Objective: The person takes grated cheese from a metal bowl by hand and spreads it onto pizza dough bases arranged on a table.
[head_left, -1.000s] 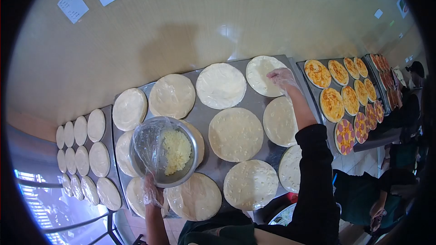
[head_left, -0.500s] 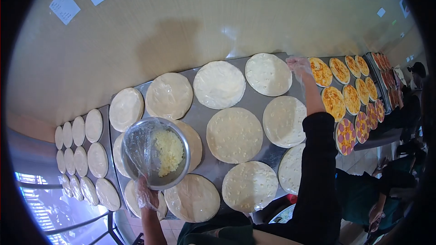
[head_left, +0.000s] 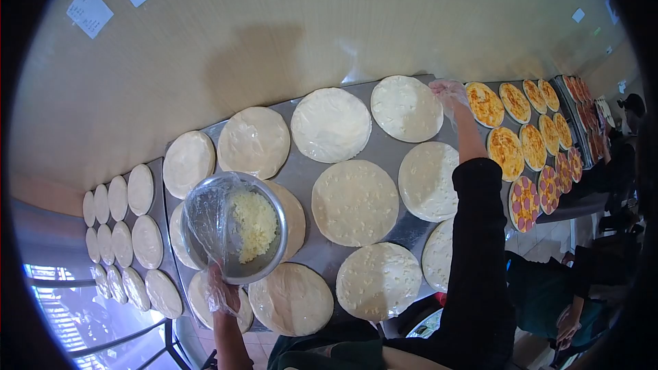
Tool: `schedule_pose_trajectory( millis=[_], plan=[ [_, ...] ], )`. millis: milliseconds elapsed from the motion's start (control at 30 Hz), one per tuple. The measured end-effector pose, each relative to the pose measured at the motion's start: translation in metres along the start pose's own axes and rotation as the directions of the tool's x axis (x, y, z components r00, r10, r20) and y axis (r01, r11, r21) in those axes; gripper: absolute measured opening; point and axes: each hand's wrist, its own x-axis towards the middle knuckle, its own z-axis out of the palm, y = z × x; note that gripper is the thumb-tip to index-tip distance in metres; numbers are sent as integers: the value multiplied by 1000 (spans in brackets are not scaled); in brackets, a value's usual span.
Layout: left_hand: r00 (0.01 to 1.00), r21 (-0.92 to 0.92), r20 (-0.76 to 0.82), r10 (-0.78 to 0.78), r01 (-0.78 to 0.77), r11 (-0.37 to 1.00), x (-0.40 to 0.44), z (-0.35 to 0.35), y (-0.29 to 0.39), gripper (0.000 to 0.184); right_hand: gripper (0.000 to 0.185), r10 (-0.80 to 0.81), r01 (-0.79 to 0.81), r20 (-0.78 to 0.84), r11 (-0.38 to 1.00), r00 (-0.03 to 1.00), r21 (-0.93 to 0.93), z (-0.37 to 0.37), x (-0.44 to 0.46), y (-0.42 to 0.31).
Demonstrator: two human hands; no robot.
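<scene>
My gloved left hand [head_left: 221,288] grips the near rim of a metal bowl [head_left: 277,260], its fingers closed on the edge. Pale yellow crumbly bits, like grated cheese [head_left: 255,226], lie in the bowl's right half; clear plastic film [head_left: 209,216] covers its left part. My right hand [head_left: 449,91], in a clear plastic glove, reaches to the right edge of a round of pizza dough [head_left: 404,109] by the wall. Its fingers are drawn together, and what they hold is too small to make out. Pale bits dot the dough round in the middle [head_left: 355,203] and its neighbours.
Plain dough rounds [head_left: 147,241] stand in rows on the table at left. Sauced pizza bases [head_left: 507,154] and others topped with round slices [head_left: 524,202] fill a table at right. Co-workers [head_left: 555,294] stand beyond it. A wall [head_left: 308,41] borders the far side.
The view has shifted slightly. My right hand stays near the same dough round's edge, and my left hand keeps the bowl in about the same place.
</scene>
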Motion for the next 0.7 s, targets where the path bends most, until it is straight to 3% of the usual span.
schedule_pose_trajectory(
  millis=[67, 167, 233, 267, 333, 367, 433, 533, 600, 667, 700],
  plan=[
    [1000, -16, -14, -9, 9, 1000, 2, -3, -2, 47, 19, 17, -15, -19, 995, 1000, 97, -4, -7, -8],
    [1000, -18, -14, -15, 15, 1000, 2, -4, -3, 47, 21, 73, -93, 115, 979, 991, 180, -10, -19, -22],
    [1000, -4, 3, -10, 10, 1000, 1, -3, -2, 48, 23, 6, -101, 410, 972, 912, 210, -7, -36, -31],
    [1000, 15, 1, -16, 16, 1000, 0, 0, -1, 48, 23, 5, -99, 407, 973, 913, 210, -2, -42, -35],
    [1000, 31, -1, -19, 19, 999, -3, 6, 1, 47, 24, 12, 12, 430, 999, 903, -53, 9, -54, -38],
    [999, 36, 1, -41, 41, 999, -4, 11, 3, 45, 24, 9, 15, 429, 999, 903, -52, 14, -60, -36],
    [998, 41, 1, -61, 61, 997, -7, 19, 5, 42, 23, -145, 252, 313, 908, 939, -336, 24, -69, -36],
    [997, 81, -19, -76, 78, 994, -9, 27, 5, 37, 19, -141, 192, 176, 927, 974, -321, 28, -76, -43],
    [995, 122, -38, -89, 93, 988, -9, 31, 5, 36, 18, -386, 409, 173, 905, 906, -121, 29, -101, -80],
    [993, 168, -54, -109, 117, 979, -10, 34, 1, 36, 17, -444, 409, 265, 895, 856, 178, 42, -150, -142],
    [994, 201, -52, -97, 106, 974, -9, 36, -2, 35, 16, -519, 485, 399, 853, 756, 191, 44, -175, -172]
  ],
)
